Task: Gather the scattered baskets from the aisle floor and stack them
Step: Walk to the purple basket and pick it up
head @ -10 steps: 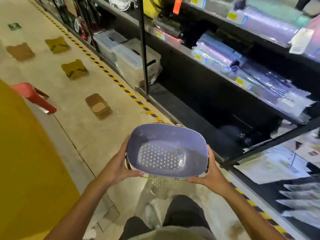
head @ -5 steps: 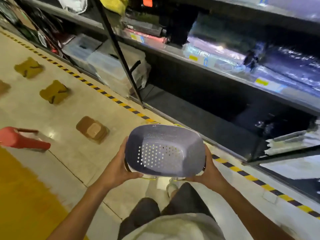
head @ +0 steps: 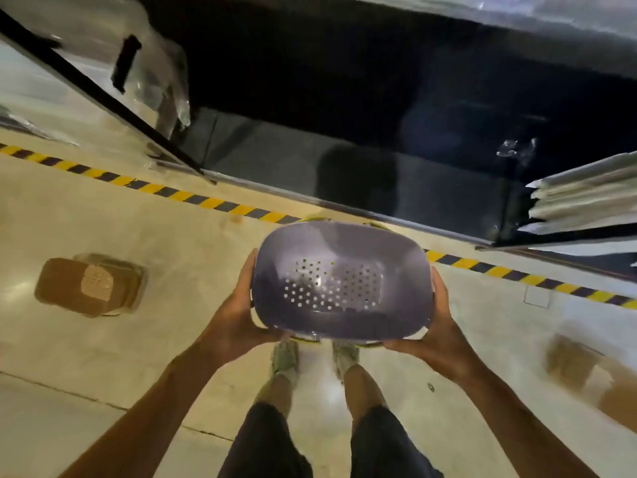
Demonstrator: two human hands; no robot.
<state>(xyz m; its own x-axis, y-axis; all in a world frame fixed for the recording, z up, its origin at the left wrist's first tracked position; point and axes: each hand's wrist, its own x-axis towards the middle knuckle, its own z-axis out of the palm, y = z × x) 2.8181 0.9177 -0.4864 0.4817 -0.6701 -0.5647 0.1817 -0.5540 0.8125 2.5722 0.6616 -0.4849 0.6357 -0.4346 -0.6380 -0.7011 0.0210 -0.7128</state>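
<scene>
I hold a purple perforated basket (head: 339, 281) in front of me at waist height, with yellow rims of other baskets showing under it. My left hand (head: 238, 315) grips its left side and my right hand (head: 436, 336) grips its right side. A brown basket (head: 88, 286) lies on the floor to the left. Another brown basket (head: 582, 370), blurred, lies on the floor to the right.
A dark low shelf (head: 344, 174) runs ahead beyond the yellow-black floor tape (head: 213, 203). A black shelf post (head: 113, 98) slants at the left. White stacked packs (head: 579, 198) jut out at the right. My feet (head: 313, 357) stand below the basket.
My view has swung right and down toward the shelf. The red stool and far baskets have left the frame, and a brown basket has come into view at the right. My grip is unchanged.
</scene>
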